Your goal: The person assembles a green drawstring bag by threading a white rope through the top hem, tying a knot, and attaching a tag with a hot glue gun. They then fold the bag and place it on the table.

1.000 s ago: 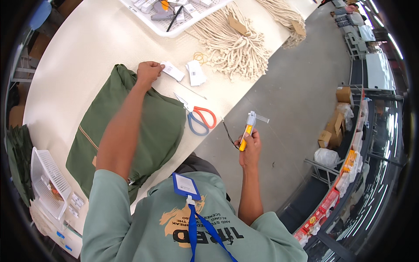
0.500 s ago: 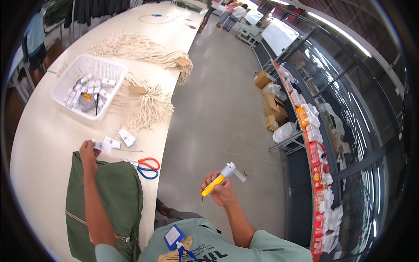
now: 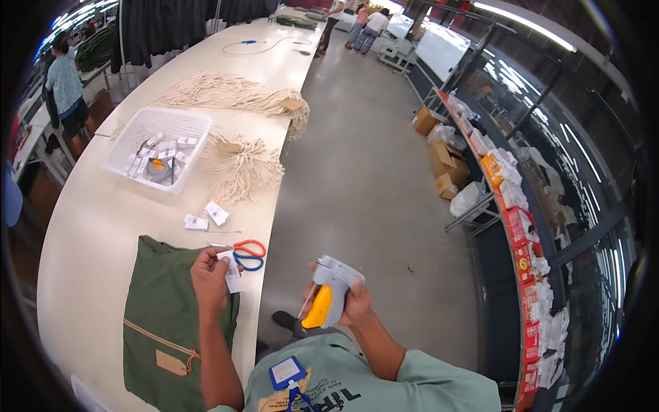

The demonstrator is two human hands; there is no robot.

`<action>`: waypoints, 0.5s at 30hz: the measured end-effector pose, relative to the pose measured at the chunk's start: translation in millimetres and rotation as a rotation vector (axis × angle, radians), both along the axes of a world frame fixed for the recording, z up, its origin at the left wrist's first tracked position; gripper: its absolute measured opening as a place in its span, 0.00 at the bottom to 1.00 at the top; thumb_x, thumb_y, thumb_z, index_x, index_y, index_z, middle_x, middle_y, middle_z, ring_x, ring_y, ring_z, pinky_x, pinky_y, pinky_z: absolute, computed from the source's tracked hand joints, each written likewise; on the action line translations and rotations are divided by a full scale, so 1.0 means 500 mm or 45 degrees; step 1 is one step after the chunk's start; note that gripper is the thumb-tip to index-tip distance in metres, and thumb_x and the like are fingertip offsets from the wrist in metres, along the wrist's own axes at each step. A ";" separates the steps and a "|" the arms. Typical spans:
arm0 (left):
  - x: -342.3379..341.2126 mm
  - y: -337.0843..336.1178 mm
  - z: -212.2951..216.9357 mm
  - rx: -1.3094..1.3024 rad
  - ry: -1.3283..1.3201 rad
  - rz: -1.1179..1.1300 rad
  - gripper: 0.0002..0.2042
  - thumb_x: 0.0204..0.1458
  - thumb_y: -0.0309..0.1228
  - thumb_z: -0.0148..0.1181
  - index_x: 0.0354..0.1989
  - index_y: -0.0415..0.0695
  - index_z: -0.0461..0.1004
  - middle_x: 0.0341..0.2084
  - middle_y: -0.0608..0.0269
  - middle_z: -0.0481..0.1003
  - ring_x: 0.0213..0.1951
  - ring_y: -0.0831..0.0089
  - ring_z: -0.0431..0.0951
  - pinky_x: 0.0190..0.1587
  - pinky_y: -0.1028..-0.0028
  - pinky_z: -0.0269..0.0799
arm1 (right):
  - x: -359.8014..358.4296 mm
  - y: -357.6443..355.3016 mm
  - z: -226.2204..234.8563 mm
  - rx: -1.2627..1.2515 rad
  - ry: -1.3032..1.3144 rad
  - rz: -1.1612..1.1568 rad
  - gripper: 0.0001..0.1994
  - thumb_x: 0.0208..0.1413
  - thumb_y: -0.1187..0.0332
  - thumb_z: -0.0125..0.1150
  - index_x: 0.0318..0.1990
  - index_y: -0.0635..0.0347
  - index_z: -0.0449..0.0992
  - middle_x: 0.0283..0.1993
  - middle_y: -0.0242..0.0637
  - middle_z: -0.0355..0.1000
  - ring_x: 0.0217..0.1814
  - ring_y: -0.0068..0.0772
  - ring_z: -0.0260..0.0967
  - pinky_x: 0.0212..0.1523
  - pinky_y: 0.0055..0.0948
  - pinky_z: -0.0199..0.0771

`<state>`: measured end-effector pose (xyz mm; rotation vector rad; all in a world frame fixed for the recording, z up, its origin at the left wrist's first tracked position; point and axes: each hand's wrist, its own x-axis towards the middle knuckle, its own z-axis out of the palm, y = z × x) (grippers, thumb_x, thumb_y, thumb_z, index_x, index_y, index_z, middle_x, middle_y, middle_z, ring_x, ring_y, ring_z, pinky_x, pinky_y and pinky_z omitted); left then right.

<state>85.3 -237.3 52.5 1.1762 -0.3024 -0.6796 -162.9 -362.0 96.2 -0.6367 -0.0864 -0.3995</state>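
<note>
A person stands at a long pale desk (image 3: 89,220), seen from above; the work looks partway along: one small white printed tag (image 3: 232,276) is already in hand, and the grey plastic tagging gun with a yellow handle (image 3: 318,306) is held ready; the tag is not joined to anything that shows, and no white tag can be seen on the dark green cloth bag (image 3: 154,285), so attaching appears left to do.

The left hand (image 3: 209,280) is above the bag's upper right edge; its fingers are pinched together on the tag, which hangs down toward the desk's edge; the right hand (image 3: 356,303) is out over the grey floor, its fingers wrapped around the tagging gun; whether they squeeze a trigger, I cannot tell.

The bag lies flat on the desk, with a tan zip line and a tan patch (image 3: 171,362) facing up; scissors with red and blue looped handles (image 3: 251,262) lie just beside the tag; beyond them are two loose groups of white tags (image 3: 196,222), a white perforated plastic basket (image 3: 168,123) and cream rope bundles (image 3: 244,172).
</note>
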 end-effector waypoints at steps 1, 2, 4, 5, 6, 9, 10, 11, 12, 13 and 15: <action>-0.015 0.004 0.016 0.010 -0.046 -0.035 0.12 0.57 0.17 0.56 0.49 0.32 0.74 0.32 0.60 0.78 0.30 0.74 0.82 0.32 0.75 0.80 | 0.012 -0.002 0.003 0.059 -0.009 0.055 0.42 0.60 0.41 0.61 0.70 0.65 0.61 0.51 0.54 0.75 0.49 0.52 0.80 0.53 0.50 0.80; -0.029 0.006 0.031 0.017 -0.133 0.000 0.12 0.56 0.16 0.58 0.50 0.32 0.75 0.33 0.60 0.79 0.32 0.75 0.81 0.34 0.76 0.78 | 0.021 -0.005 0.006 0.076 0.003 0.104 0.46 0.60 0.37 0.59 0.73 0.67 0.56 0.55 0.57 0.74 0.47 0.50 0.80 0.48 0.48 0.81; -0.056 0.006 0.055 0.041 -0.246 0.085 0.14 0.56 0.16 0.61 0.51 0.30 0.75 0.35 0.60 0.79 0.36 0.78 0.80 0.39 0.79 0.75 | 0.034 -0.023 0.014 -0.161 0.233 0.056 0.45 0.61 0.38 0.58 0.72 0.68 0.56 0.58 0.59 0.73 0.47 0.49 0.80 0.47 0.47 0.82; -0.072 0.009 0.065 0.087 -0.225 0.144 0.15 0.55 0.16 0.63 0.51 0.30 0.75 0.34 0.62 0.79 0.38 0.80 0.78 0.40 0.79 0.74 | 0.039 -0.029 0.017 -0.255 0.321 0.083 0.45 0.62 0.38 0.57 0.72 0.68 0.56 0.59 0.59 0.72 0.47 0.49 0.80 0.47 0.47 0.82; -0.083 0.002 0.071 0.099 -0.200 0.234 0.14 0.54 0.17 0.65 0.49 0.30 0.76 0.33 0.63 0.78 0.36 0.80 0.77 0.39 0.79 0.74 | 0.043 -0.034 0.018 -0.197 0.383 0.064 0.43 0.63 0.40 0.56 0.72 0.68 0.56 0.60 0.61 0.72 0.47 0.48 0.80 0.46 0.46 0.82; -0.119 0.000 0.091 0.195 -0.152 0.375 0.10 0.54 0.22 0.68 0.42 0.30 0.79 0.33 0.62 0.81 0.35 0.80 0.79 0.38 0.79 0.74 | 0.055 -0.057 0.022 -0.199 0.468 0.090 0.35 0.68 0.48 0.52 0.69 0.70 0.61 0.58 0.61 0.73 0.47 0.48 0.80 0.44 0.42 0.84; -0.132 -0.007 0.095 0.120 -0.173 0.384 0.09 0.55 0.22 0.67 0.42 0.31 0.80 0.33 0.61 0.82 0.35 0.79 0.80 0.39 0.79 0.75 | 0.065 -0.066 0.019 -0.260 0.492 0.117 0.31 0.69 0.51 0.52 0.66 0.72 0.64 0.57 0.58 0.75 0.46 0.44 0.80 0.45 0.40 0.84; -0.142 -0.012 0.099 0.137 -0.158 0.368 0.09 0.57 0.22 0.65 0.45 0.32 0.79 0.35 0.59 0.83 0.35 0.79 0.81 0.38 0.78 0.77 | 0.073 -0.074 0.018 -0.318 0.488 0.138 0.28 0.70 0.55 0.52 0.63 0.75 0.67 0.56 0.56 0.76 0.46 0.40 0.81 0.46 0.38 0.84; -0.152 -0.017 0.101 0.215 -0.149 0.396 0.09 0.58 0.22 0.64 0.45 0.32 0.79 0.36 0.57 0.83 0.35 0.78 0.82 0.38 0.78 0.78 | 0.078 -0.077 0.015 -0.298 0.502 0.166 0.28 0.70 0.54 0.52 0.63 0.75 0.67 0.55 0.55 0.76 0.45 0.40 0.81 0.45 0.38 0.85; -0.160 -0.022 0.104 0.238 -0.152 0.413 0.09 0.58 0.21 0.64 0.45 0.32 0.80 0.36 0.56 0.83 0.35 0.77 0.82 0.38 0.78 0.79 | 0.084 -0.079 0.011 -0.280 0.512 0.189 0.28 0.70 0.54 0.53 0.62 0.75 0.68 0.54 0.55 0.77 0.45 0.40 0.81 0.45 0.39 0.86; -0.176 -0.030 0.106 0.273 -0.091 0.470 0.10 0.57 0.23 0.65 0.45 0.31 0.80 0.35 0.57 0.84 0.35 0.79 0.81 0.38 0.79 0.77 | 0.093 -0.088 0.005 -0.275 0.530 0.235 0.28 0.70 0.53 0.53 0.61 0.74 0.68 0.53 0.54 0.77 0.44 0.40 0.81 0.43 0.39 0.86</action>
